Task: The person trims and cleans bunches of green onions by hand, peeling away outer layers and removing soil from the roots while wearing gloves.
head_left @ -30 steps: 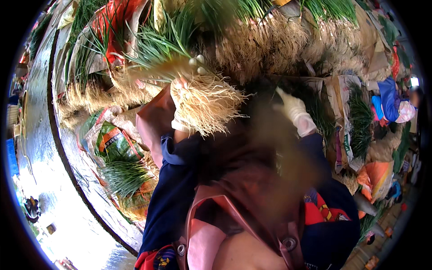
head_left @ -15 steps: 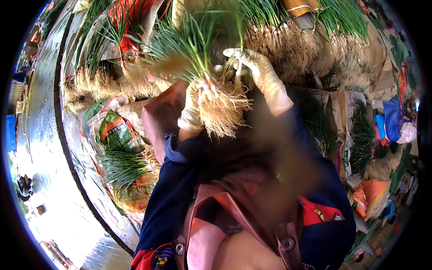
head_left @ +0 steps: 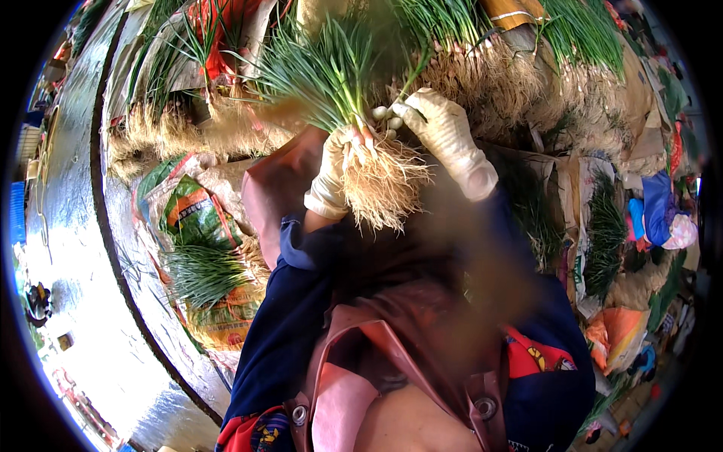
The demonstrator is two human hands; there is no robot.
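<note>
My left hand (head_left: pixel 329 175), in a pale glove, is wrapped round a bunch of green onions (head_left: pixel 354 79) just above the roots. The leaves point up and away, and a thick tuft of tan roots (head_left: pixel 385 181) hangs below the hand. Close by on the right, my right hand (head_left: pixel 444 135), also gloved, has thumb and fingers pinched at the lower part of a single green onion stalk (head_left: pixel 415 71). Small rounded white tips show between the two hands; I cannot tell whether they are bulbs or fingertips. A dark blur covers part of the right forearm.
More rooted green onions (head_left: pixel 482 79) lie in a row across the far side. At left, a bundle (head_left: pixel 203 275) rests on printed sacks (head_left: pixel 218 328), beside a wet, shiny floor (head_left: pixel 151 301). Another dark green bundle (head_left: pixel 602 233) lies at right, near an orange bag (head_left: pixel 621 335).
The bunch in my left hand has shifted slightly right. My right hand has come a little lower and turned, its fingers bent in closer, and the single stalk now leans to the right.
</note>
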